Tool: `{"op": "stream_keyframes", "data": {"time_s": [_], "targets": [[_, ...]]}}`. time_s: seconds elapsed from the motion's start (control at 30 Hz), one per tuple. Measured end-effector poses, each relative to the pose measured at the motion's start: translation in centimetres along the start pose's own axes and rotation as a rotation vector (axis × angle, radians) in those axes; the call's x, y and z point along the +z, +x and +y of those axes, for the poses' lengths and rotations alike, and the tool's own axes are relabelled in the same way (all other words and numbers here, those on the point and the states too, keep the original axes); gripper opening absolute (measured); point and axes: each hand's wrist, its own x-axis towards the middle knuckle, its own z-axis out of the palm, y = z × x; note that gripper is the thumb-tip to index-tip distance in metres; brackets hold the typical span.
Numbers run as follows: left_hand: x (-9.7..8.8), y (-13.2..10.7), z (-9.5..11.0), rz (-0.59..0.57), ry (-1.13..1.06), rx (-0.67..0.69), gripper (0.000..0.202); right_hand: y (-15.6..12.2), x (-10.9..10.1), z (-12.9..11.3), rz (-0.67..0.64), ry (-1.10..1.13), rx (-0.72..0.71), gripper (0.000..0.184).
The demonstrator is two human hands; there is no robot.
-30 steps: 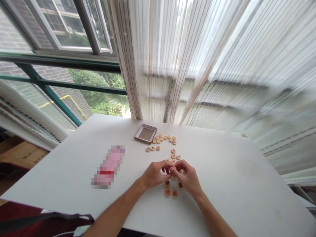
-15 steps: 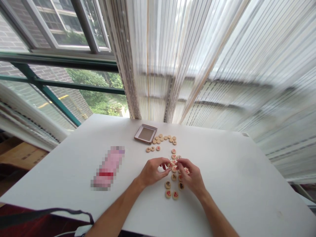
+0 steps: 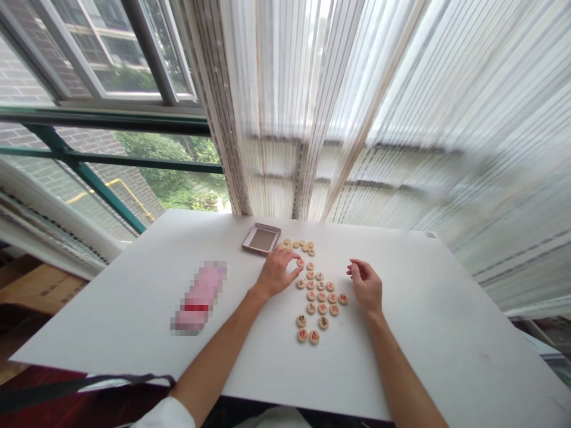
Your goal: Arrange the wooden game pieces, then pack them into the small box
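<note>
A pink pixelated item [image 3: 203,288] lies on the left of my white desk [image 3: 423,333]. Beyond the far edge I see a striped sheer curtain [image 3: 339,107]. To my left are a window [image 3: 129,47], a green railing [image 3: 147,162] and, outside, shrubs [image 3: 156,147], brickwork [image 3: 93,138] and a yellow pipe [image 3: 134,198]. Low beside me on that side are a cardboard box [image 3: 40,291] and a dark strap [image 3: 66,388].

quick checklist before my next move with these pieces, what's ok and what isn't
1. Left hand at a red-marked piece: ok, thumb and finger around its edge.
2. Firm grip on it: cannot tell.
3. Right hand off the marked pieces: ok, apart to their right.
4. Every piece showing a mark: not ok, plain-topped pieces lie near the shallow box.
5. Box open side up: ok.
</note>
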Motion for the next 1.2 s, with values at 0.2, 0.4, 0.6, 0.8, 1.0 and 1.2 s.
{"op": "stream_keyframes", "data": {"time_s": [0.2, 0.4, 0.6, 0.8, 1.0, 1.2], "targets": [[1.8, 1.2, -1.2, 0.017, 0.028, 0.022, 0.019, 0.6, -0.1, 1.0, 0.028, -0.006, 0.042, 0.043], [2.8, 0.6, -1.8, -0.001, 0.041, 0.014, 0.018, 0.5, 0.0, 0.9, 0.005, -0.029, 0.067, 0.040], [3.1, 0.3, -2.1, -0.009, 0.020, 0.016, 0.019, 0.5, -0.1, 0.9, 0.001, -0.041, 0.084, 0.040], [3.2, 0.2, -2.1, -0.019, 0.010, 0.013, 0.017, 0.4, -0.1, 0.9, 0.001, -0.044, 0.080, 0.040], [3.4, 0.3, -2.1, -0.028, 0.018, 0.004, 0.020, 0.3, 0.0, 0.9, -0.008, -0.047, 0.090, 0.038], [3.4, 0.2, -2.0, -0.005, 0.019, 0.005, 0.020, 0.3, -0.1, 0.9, -0.012, -0.048, 0.093, 0.037]]}}
